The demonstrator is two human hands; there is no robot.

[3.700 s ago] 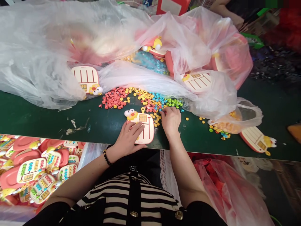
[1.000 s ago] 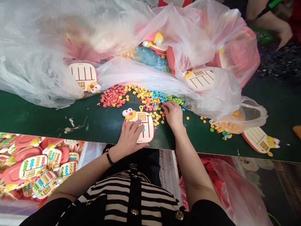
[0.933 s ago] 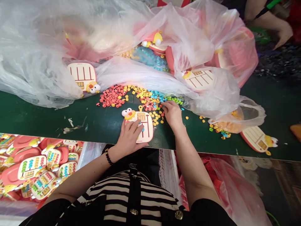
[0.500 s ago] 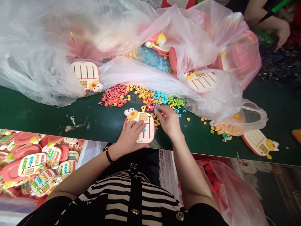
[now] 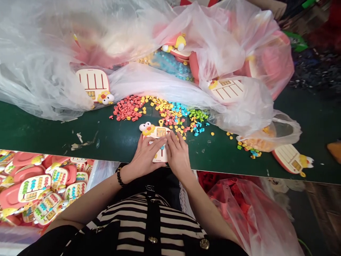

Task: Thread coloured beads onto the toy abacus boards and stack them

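A flat cream toy board (image 5: 161,155) with a red rim and a yellow duck head with big white eyes lies on the green table near its front edge. My left hand (image 5: 146,151) holds its left side, fingers bent over the slotted face. My right hand (image 5: 178,151) rests over its right side, fingers close together, fingertips on the slots. Any small piece beneath them is hidden. A blue bead (image 5: 162,147) shows on the board between the hands. Just behind lie loose red beads (image 5: 128,107), yellow beads (image 5: 162,104), blue beads (image 5: 181,108) and green beads (image 5: 198,114).
Clear plastic bags (image 5: 170,87) with more toy parts line the back of the table (image 5: 114,142). One slotted board (image 5: 93,81) lies at left, another (image 5: 285,158) at right. A bin of bead-filled boards (image 5: 34,188) stands below left; a red-filled bag (image 5: 247,209) sits below right.
My right hand has moved left and down from the loose beads onto the board's right side. My left hand stays on the board. The other person's arm at upper right is out of view.
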